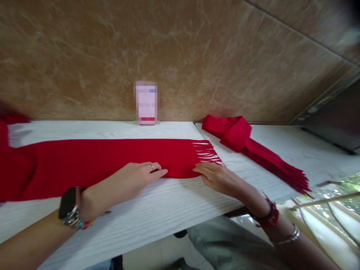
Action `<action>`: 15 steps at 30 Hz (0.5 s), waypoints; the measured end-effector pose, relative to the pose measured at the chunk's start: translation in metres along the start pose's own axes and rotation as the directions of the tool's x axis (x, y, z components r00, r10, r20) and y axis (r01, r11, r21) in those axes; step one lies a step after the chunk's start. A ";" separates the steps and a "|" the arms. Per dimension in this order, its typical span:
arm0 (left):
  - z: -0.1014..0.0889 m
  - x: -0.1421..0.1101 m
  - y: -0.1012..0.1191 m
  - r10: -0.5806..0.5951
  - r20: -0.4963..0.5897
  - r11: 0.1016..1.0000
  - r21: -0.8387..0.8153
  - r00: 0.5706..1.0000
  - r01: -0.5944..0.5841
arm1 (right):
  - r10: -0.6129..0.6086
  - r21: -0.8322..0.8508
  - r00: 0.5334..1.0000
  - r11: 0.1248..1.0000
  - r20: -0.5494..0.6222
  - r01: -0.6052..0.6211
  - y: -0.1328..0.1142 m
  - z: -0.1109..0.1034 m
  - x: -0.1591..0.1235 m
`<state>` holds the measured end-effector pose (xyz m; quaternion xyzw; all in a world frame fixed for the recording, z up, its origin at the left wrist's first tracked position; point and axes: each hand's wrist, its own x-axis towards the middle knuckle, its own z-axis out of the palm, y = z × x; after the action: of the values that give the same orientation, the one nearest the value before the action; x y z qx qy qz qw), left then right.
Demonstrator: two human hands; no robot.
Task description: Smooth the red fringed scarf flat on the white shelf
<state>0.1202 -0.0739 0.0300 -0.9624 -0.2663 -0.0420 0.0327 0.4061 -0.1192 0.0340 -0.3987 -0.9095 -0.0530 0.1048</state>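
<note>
A brown marbled wall closes off the far side of the room, and against it stands a long white wood-grained bench, with daylight coming in at the near right. From where I stand, the thing that matters is a red scarf spread flat along the bench, its long axis running left to right, roughly in line with the wall. Its left part runs out of sight, somewhat rumpled there, while its right end finishes in a fringe of loose strands. Both hands work from the near side, so most of the cloth's width lies beyond the fingertips, toward the wall, and nearly all its length stretches away to the left. The right hand is the nearer one to the fringe: it comes in from the right, its fingers bent over the near corner, with the strands just past them on the far side. The left hand reaches in from the left and lies over the near edge a little further in, its fingers together and pointing right, toward the other hand. A short run of that edge shows between the two. I can't tell whether either set of fingers is pinching the fabric or merely pressing it down. A second red scarf, folded over itself, lies apart at the far right, slanting toward the near side.
</note>
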 end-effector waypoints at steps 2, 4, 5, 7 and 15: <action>0.005 0.001 0.000 -0.024 -0.034 1.000 -0.007 0.999 0.024 | -0.012 -0.024 1.000 1.000 0.003 0.012 -0.001 -0.001 -0.001; 0.007 0.005 0.003 -0.061 -0.066 0.998 -0.001 0.996 0.061 | -0.014 -0.036 1.000 0.999 -0.019 0.013 -0.002 0.000 -0.001; 0.008 0.008 0.006 -0.075 -0.078 0.997 0.010 0.994 0.076 | -0.010 -0.035 0.999 0.999 -0.035 0.009 -0.002 0.001 0.000; 0.007 0.014 0.013 -0.077 -0.094 0.995 0.049 0.993 0.082 | 0.010 -0.025 0.998 1.000 -0.060 -0.011 -0.002 0.004 0.000; 0.008 0.026 0.022 -0.055 -0.150 0.992 0.103 0.987 0.071 | 0.048 -0.060 0.989 0.997 -0.139 -0.057 0.006 0.007 0.000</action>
<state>0.1540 -0.0791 0.0236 -0.9446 -0.2954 -0.0993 0.1028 0.4098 -0.1137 0.0273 -0.4213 -0.8871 -0.1067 0.1555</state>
